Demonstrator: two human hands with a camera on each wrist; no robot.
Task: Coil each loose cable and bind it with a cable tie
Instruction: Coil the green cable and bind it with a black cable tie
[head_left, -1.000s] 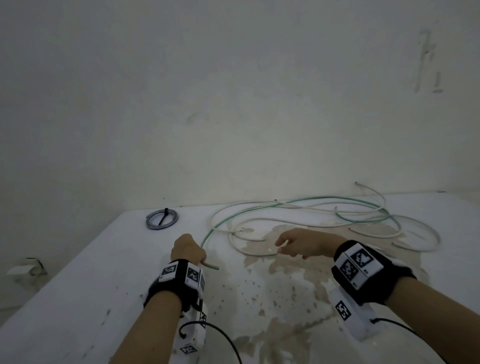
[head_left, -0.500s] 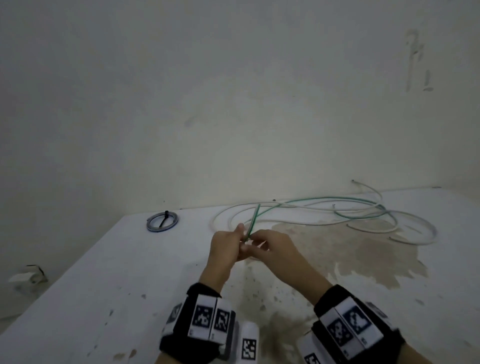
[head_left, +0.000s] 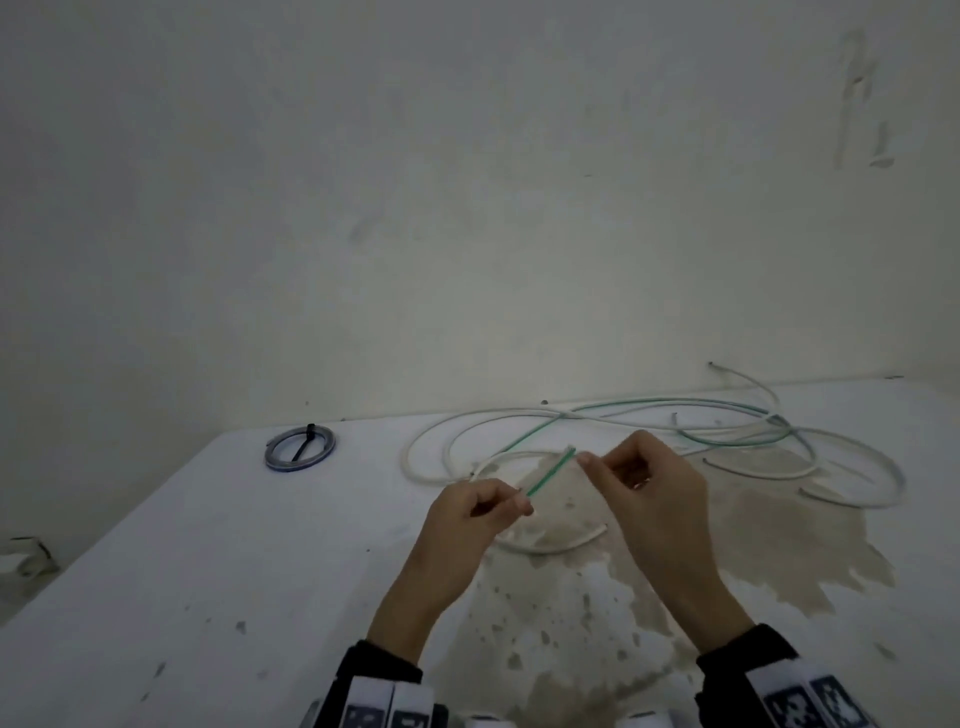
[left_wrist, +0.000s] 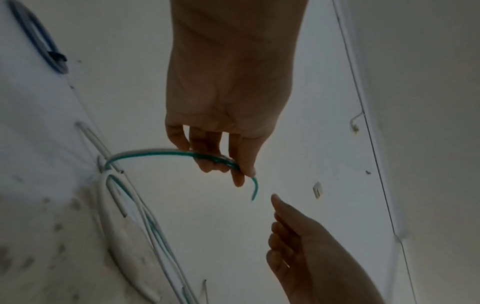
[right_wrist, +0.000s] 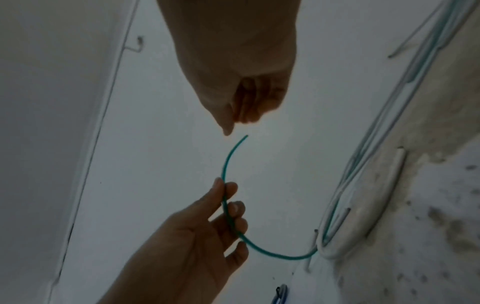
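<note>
A thin green cable (head_left: 550, 470) (left_wrist: 155, 153) (right_wrist: 225, 164) rises off the white table (head_left: 208, 571) from a loose tangle of white cables (head_left: 431, 457). My left hand (head_left: 522, 506) (left_wrist: 241, 174) (right_wrist: 228, 195) pinches it a short way below its free end. The end pokes up and to the right. My right hand (head_left: 587, 460) (right_wrist: 231, 127) (left_wrist: 276, 203) hovers just right of that tip with its fingers bunched together. The right wrist view shows a small gap between them and the cable.
A blue-grey coil bound with a black tie (head_left: 300, 447) (left_wrist: 39, 41) lies at the table's back left. More loose white and green loops (head_left: 779, 441) spread to the back right over a brown stain (head_left: 727, 545). A wall stands right behind the table.
Both hands rose off the table and met on the green cable's end. They have since drawn apart, and the right hand is now off the tip.
</note>
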